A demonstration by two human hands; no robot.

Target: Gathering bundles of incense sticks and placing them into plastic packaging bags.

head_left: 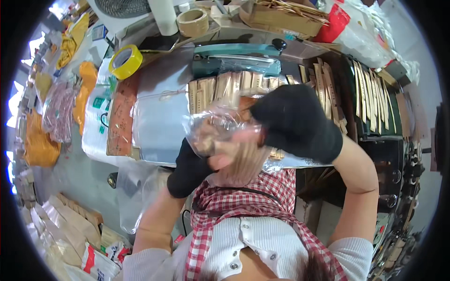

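My two hands wear black gloves with bare fingertips and work close together in front of my apron. My left hand (pixel 192 171) is closed on a crinkled clear plastic bag (pixel 204 133) from below, its thumb against it. My right hand (pixel 297 122) is closed too, with its fingertips pinching the bag's other side. Motion smears the bag, and its contents are hard to make out. A bundle of thin, light brown strips (pixel 246 166) hangs below the bag between my hands. Behind them, wrapped packs of wooden strips (pixel 204 93) lie in a row on the table.
A teal bag sealer (pixel 239 50) stands behind the packs. Loose wooden strips (pixel 372 98) lie at the right. Yellow tape (pixel 125 62) and a brown tape roll (pixel 192 23) sit at the back left. A clear bag (pixel 133 196) hangs off the front edge; packages (pixel 101 260) lie lower left.
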